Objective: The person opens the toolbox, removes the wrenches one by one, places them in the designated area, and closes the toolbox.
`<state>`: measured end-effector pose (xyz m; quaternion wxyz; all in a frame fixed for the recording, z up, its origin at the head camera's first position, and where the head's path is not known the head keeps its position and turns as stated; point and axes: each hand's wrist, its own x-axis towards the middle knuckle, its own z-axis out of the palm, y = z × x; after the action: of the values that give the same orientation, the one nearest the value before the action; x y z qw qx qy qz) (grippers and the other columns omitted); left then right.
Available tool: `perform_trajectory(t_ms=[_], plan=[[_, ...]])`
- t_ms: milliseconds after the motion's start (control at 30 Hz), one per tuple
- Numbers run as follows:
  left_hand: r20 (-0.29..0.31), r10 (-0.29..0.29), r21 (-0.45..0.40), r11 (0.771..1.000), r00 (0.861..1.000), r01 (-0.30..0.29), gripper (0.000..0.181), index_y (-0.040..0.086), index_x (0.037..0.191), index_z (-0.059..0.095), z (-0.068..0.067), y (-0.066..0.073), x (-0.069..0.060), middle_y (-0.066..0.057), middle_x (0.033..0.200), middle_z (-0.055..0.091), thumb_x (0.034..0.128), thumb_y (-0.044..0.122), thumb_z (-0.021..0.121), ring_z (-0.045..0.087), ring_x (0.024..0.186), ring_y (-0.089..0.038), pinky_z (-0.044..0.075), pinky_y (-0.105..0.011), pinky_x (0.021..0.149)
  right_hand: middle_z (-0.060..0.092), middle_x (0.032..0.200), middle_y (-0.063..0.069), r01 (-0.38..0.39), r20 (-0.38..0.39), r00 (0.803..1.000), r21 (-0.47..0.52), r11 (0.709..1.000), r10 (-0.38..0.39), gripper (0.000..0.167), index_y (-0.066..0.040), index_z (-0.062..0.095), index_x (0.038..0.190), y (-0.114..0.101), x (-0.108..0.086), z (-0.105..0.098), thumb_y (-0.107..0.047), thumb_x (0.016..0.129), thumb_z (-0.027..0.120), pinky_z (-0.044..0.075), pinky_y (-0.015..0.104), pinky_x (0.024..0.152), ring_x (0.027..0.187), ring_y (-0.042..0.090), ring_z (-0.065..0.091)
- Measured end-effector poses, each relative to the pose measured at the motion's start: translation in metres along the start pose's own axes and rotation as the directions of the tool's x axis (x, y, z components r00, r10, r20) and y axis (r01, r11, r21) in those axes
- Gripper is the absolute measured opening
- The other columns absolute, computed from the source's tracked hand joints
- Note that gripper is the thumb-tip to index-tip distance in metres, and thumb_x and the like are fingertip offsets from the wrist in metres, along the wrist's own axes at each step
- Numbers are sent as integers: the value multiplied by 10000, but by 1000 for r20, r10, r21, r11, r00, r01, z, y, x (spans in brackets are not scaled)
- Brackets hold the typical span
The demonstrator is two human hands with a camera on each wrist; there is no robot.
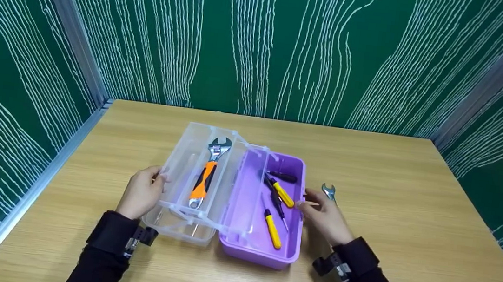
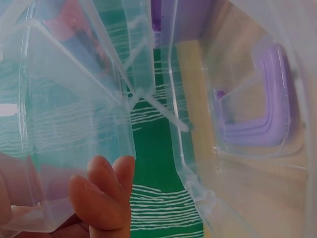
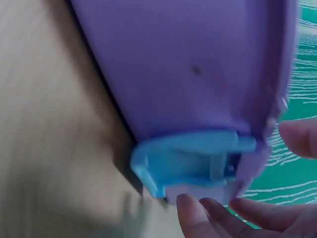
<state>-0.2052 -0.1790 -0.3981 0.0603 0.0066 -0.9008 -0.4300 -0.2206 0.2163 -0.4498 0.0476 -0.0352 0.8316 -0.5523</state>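
Surface: pale wood grain, carrying all items below
Room: green walls lined in wavering white, to left, right and far side; a grey left post and a grey right post at the far corners; a metal rail along the left edge
Purple box: open, standing near the middle of the surface; blue latch on the outside of its right wall
Clear tray: swung out to the left, partly over the box; clear lid lying open beneath it, with a purple handle
Adjustable wrench: orange and black grip, in the clear tray, jaw end far; right of the left fingers and apart from them
Box contents: yellow screwdriver, second yellow screwdriver, dark screwdriver, dark-handled tool, all left of the right fingers
Small wrench: on the surface, just beyond the right hand, which hides part of it
Left hand: fingers pinching the left edge of the clear tray
Right hand: thumb by the rim of the purple box, fingers bent beside the blue latch; whether grasping or merely resting, cannot be told
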Motion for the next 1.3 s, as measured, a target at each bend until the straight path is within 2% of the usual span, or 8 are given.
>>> perform_trajectory(t_ms=[133, 333, 700, 800, 900, 1100, 1200, 1300], plan=[[-3, 1, -5, 1000, 1000, -1, 341, -85, 1261, 590, 0, 0, 0, -189, 985, 709, 987, 67, 456, 671, 799, -247, 504, -297, 693, 554, 1320, 278, 9, 15, 1000, -16, 1000, -9, 582, 87, 406, 1431, 1, 1, 8, -136, 933, 607, 556, 342, 911, 1134, 344, 614], [8, -5, -15, 1000, 1000, 6, 352, -82, 1288, 573, 1, 0, 0, -199, 1028, 706, 995, 72, 455, 675, 823, -251, 512, -301, 700, 598, 1271, 275, 7, -11, 1000, -36, 999, -7, 548, 82, 430, 1417, 5, 0, 13, -78, 921, 600, 570, 340, 892, 1085, 319, 636], [24, -8, -24, 1000, 1000, 9, 348, -67, 1289, 574, -1, -1, 1, -196, 1044, 700, 1001, 91, 458, 668, 840, -249, 516, -290, 700, 592, 1274, 314, 46, -48, 998, -21, 999, -47, 489, 113, 464, 1375, 4, -4, 17, -50, 931, 588, 589, 353, 851, 1100, 379, 648], [45, -19, -41, 999, 999, 20, 372, -55, 1321, 552, -2, 0, 1, -201, 1073, 685, 1002, 110, 454, 667, 878, -251, 532, -291, 711, 603, 1259, 313, 63, -56, 996, -4, 998, -63, 467, 113, 484, 1359, 5, -5, 18, -28, 925, 584, 596, 327, 816, 1088, 386, 657], [64, -18, -41, 999, 998, 20, 420, -45, 1380, 496, -3, 2, 0, -220, 1190, 646, 1002, 134, 456, 658, 1006, -292, 552, -356, 797, 611, 1243, 317, 76, -63, 995, 5, 997, -75, 461, 120, 486, 1354, 7, -4, 19, -7, 920, 576, 599, 310, 793, 1074, 386, 663], [50, 14, 7, 1000, 999, -14, 569, -40, 1485, 330, -8, 16, -1, -248, 1464, 415, 992, 189, 501, 468, 1302, -404, 415, -535, 1064, 609, 1245, 321, 63, -76, 995, -26, 998, -65, 482, 111, 474, 1371, 7, -4, 19, -12, 918, 580, 598, 317, 800, 1068, 381, 666], [47, 26, 37, 999, 999, -28, 619, -21, 1505, 295, -9, 28, -1, -239, 1516, 349, 987, 233, 520, 385, 1375, -404, 333, -555, 1132, 600, 1262, 319, 54, -73, 996, -30, 998, -56, 495, 101, 462, 1388, 6, -4, 19, -19, 922, 582, 598, 326, 807, 1075, 382, 662], [54, 46, 52, 997, 997, -49, 635, 5, 1510, 303, -8, 42, 1, -223, 1525, 342, 981, 266, 539, 400, 1374, -382, 339, -548, 1137, 594, 1275, 319, 52, -65, 996, -30, 998, -54, 502, 94, 454, 1398, 5, -4, 19, -28, 928, 581, 597, 335, 815, 1089, 388, 656]])
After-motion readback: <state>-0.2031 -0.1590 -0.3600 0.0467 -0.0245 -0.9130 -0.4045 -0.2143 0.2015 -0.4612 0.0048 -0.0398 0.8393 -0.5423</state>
